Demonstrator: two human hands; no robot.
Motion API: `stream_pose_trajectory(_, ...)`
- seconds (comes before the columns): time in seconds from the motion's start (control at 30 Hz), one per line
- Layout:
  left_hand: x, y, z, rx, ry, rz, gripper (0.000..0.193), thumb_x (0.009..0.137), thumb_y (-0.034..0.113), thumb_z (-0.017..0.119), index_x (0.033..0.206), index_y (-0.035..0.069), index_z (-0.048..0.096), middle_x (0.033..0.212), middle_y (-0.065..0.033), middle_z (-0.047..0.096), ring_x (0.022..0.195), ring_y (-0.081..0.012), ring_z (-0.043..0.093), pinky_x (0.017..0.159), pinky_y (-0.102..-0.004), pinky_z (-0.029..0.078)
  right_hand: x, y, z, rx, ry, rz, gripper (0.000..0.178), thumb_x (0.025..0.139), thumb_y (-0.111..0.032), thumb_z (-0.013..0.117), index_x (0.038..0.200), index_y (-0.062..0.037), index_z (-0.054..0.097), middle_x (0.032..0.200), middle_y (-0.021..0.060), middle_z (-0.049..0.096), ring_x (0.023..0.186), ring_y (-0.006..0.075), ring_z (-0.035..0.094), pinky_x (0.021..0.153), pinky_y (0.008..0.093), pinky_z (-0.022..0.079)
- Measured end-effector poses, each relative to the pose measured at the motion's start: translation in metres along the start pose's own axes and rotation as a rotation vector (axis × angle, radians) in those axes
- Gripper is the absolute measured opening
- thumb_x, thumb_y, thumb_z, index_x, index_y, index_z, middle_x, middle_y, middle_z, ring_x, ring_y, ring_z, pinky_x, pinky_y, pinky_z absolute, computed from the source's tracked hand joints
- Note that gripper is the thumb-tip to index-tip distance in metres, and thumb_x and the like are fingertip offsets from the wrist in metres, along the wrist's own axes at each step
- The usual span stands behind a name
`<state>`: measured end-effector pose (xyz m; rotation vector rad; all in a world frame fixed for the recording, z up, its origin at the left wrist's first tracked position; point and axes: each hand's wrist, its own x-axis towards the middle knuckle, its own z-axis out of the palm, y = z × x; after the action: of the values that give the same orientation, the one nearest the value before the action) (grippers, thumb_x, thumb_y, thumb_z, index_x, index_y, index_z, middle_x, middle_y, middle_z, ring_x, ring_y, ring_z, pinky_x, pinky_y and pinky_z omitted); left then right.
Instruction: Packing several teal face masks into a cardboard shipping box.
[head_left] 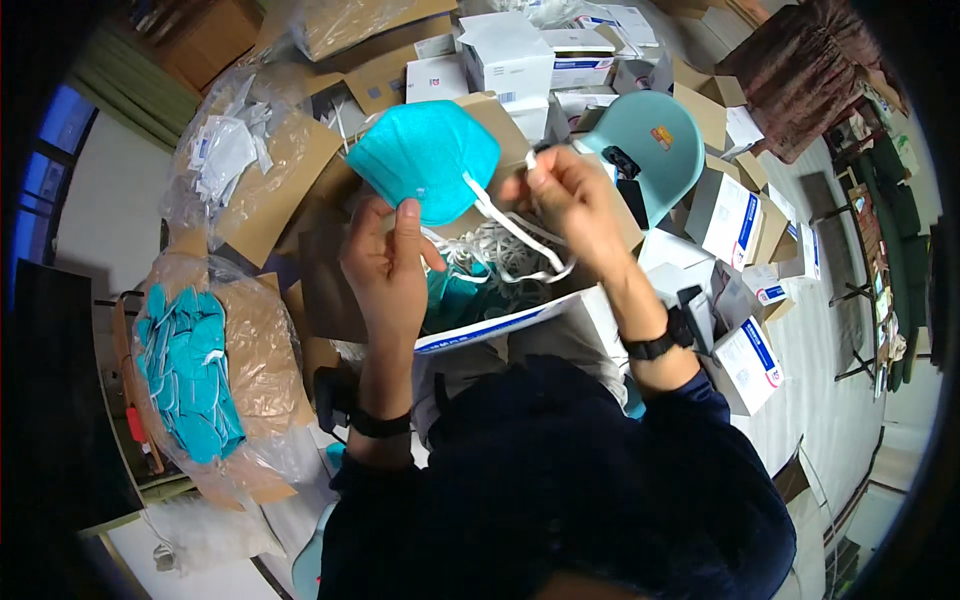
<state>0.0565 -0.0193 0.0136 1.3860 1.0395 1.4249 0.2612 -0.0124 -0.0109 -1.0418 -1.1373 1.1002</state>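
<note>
A teal folded face mask [425, 150] is pinched between the thumb and fingers of my left hand [388, 265] at its lower edge. White elastic straps [495, 212] trail from the mask's right side. To the right, my right hand [575, 205] has its fingers closed on a bit of white strap, slightly blurred. Both hands are above a carton lying in front of me, whose near edge is a white and blue box [500, 328]. Inside the carton lie a tangle of white straps [495, 262] and more teal masks [450, 300], partly hidden by my left hand.
On the left stands a plastic-lined carton [265, 345] with a heap of teal masks [195, 375]. Behind it are white packets [230, 155] in clear plastic. A pale teal chair [665, 150] holds small black items. White boxes [735, 215] crowd the right and far side.
</note>
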Motion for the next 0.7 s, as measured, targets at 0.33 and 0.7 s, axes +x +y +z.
stream_pose_trajectory(0.33, -0.002, -0.019, 0.022, -0.114, 0.032, -0.044, 0.02, 0.091, 0.003, 0.064, 0.107, -0.002, 0.053, 0.092, -0.0083, 0.065, 0.073, -0.0101, 0.063, 0.061, -0.0209, 0.05, -0.019, 0.012, 0.036, 0.119, -0.103, 0.119, 0.015, 0.095, -0.016, 0.062, 0.101, -0.0015, 0.06, 0.076, -0.001, 0.059, 0.066, 0.0046, 0.049, 0.056, 0.0211, 0.038)
stream_pose_trajectory(0.7, -0.014, 0.022, -0.007, -0.152, 0.274, 0.061, 0.03, 0.086, 0.007, 0.068, 0.113, 0.0, 0.056, 0.095, -0.0089, 0.065, 0.077, -0.0126, 0.062, 0.06, -0.0232, 0.05, 0.012, -0.005, -0.021, -0.451, 0.412, -0.152, 0.015, 0.09, -0.013, 0.068, 0.08, -0.0033, 0.063, 0.068, -0.0051, 0.053, 0.062, 0.0027, 0.042, 0.055, 0.0198, 0.034)
